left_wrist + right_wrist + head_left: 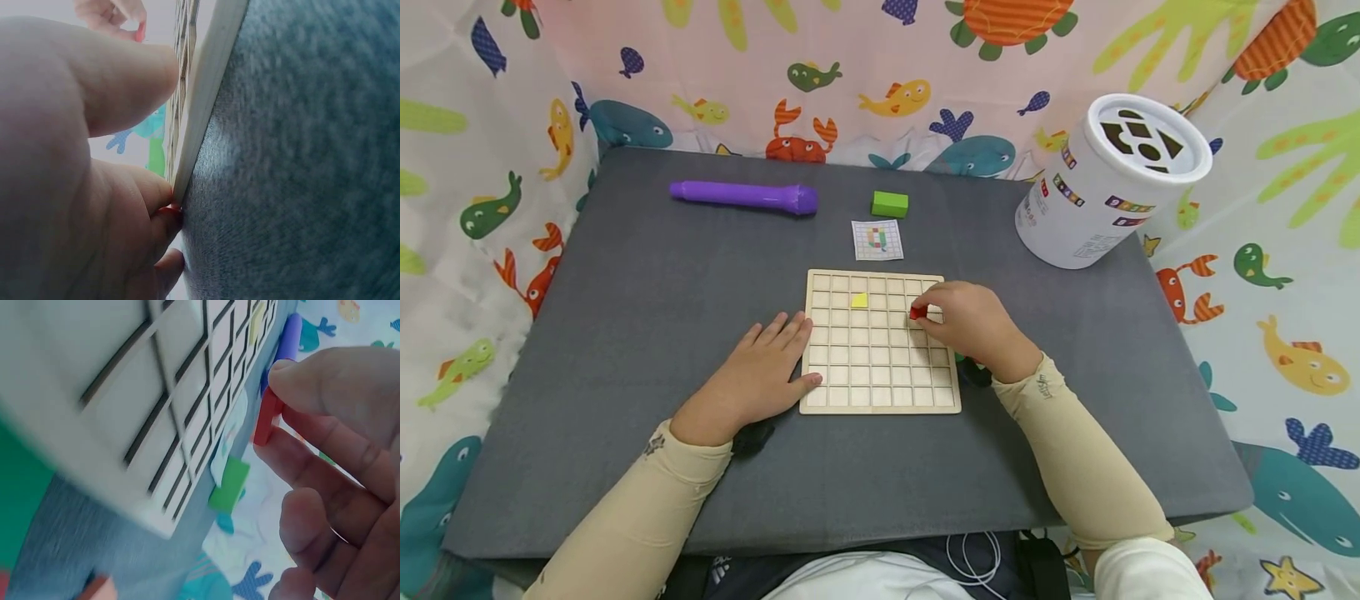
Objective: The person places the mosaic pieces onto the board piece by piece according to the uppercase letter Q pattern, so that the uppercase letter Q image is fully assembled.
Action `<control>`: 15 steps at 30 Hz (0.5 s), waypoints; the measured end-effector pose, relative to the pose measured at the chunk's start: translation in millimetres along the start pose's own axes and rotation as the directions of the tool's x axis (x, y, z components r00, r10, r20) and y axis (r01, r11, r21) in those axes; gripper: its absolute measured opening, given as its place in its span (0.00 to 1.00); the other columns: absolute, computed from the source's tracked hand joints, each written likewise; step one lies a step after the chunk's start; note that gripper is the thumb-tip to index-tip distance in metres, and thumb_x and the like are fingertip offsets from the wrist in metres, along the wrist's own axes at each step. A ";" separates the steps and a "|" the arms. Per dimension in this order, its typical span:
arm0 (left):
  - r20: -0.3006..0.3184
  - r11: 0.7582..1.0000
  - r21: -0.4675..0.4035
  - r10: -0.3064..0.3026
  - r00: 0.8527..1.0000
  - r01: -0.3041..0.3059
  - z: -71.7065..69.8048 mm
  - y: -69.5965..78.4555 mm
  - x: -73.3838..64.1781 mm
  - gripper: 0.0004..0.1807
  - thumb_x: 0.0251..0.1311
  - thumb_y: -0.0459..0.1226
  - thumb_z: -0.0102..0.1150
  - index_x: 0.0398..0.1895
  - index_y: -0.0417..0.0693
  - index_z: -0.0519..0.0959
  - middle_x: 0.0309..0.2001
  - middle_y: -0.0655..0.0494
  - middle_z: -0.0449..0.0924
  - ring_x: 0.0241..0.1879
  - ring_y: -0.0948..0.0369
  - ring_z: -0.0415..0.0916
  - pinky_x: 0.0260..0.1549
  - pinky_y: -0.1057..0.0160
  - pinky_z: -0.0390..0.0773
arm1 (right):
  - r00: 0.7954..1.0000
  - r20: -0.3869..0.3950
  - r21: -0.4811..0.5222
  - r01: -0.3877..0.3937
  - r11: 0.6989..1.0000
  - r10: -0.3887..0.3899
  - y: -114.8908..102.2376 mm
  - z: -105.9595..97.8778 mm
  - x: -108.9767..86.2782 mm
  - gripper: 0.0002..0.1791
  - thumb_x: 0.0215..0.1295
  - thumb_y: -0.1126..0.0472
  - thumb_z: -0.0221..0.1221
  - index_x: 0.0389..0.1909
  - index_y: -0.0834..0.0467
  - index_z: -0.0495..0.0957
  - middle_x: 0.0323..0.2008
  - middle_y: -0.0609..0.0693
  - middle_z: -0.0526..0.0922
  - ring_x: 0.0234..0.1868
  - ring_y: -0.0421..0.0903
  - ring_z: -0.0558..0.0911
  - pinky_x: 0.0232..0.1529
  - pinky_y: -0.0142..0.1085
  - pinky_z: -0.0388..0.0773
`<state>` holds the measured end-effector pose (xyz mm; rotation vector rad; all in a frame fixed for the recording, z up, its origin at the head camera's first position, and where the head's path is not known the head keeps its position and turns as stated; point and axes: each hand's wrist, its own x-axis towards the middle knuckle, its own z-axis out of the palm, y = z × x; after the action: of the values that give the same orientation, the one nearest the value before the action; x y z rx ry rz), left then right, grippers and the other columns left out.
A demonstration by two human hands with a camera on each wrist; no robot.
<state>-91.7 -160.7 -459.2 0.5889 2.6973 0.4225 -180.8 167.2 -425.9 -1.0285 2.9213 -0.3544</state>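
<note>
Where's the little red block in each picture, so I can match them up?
Head: the red block is just right of the middle, pinched by the right hand.
Left wrist: red block near the top, left of the middle.
Right wrist: red block right of the middle.
Shared landmark: the wooden board.

It looks like a play corner: cloth (880, 50) with sea animals (631, 123) hangs behind the table's (625, 333) far edge.
</note>
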 end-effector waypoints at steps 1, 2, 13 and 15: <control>-0.003 1.000 -0.002 0.001 1.000 -0.001 0.6 -0.5 -0.1 0.48 0.80 0.57 0.52 0.87 0.40 0.45 0.87 0.44 0.40 0.85 0.43 0.37 0.79 0.38 0.41 | 1.000 0.007 0.000 0.004 1.000 -0.004 -2.4 1.5 4.2 0.10 0.68 0.58 0.73 0.48 0.54 0.92 0.48 0.48 0.91 0.46 0.47 0.88 0.40 0.45 0.85; -0.002 1.000 -0.002 -0.001 1.000 0.001 1.0 -1.1 -0.1 0.48 0.80 0.57 0.52 0.87 0.40 0.45 0.87 0.44 0.40 0.85 0.44 0.37 0.79 0.38 0.40 | 1.000 0.015 -0.001 0.005 1.000 -0.005 -4.4 3.0 8.2 0.10 0.68 0.58 0.73 0.48 0.53 0.93 0.48 0.48 0.91 0.47 0.47 0.88 0.41 0.45 0.85; 0.000 1.000 0.010 -0.012 1.000 0.012 3.1 -4.7 1.2 0.50 0.79 0.60 0.52 0.88 0.42 0.43 0.87 0.47 0.38 0.85 0.46 0.35 0.80 0.39 0.39 | 0.998 0.067 0.021 0.000 1.000 -0.001 -18.2 17.9 42.2 0.08 0.69 0.59 0.71 0.47 0.51 0.93 0.49 0.43 0.91 0.51 0.45 0.88 0.42 0.46 0.85; 0.003 1.000 0.009 -0.013 1.000 0.013 3.1 -4.8 1.5 0.50 0.79 0.60 0.52 0.88 0.42 0.43 0.87 0.48 0.38 0.85 0.46 0.35 0.80 0.39 0.39 | 0.997 0.071 0.016 0.000 1.000 -0.001 -19.4 20.5 45.2 0.08 0.69 0.59 0.71 0.47 0.51 0.93 0.49 0.43 0.91 0.51 0.45 0.87 0.42 0.46 0.85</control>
<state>-93.4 -163.5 -464.1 0.5732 2.7000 0.4060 -202.3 120.3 -439.2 -1.0177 2.8510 -0.3333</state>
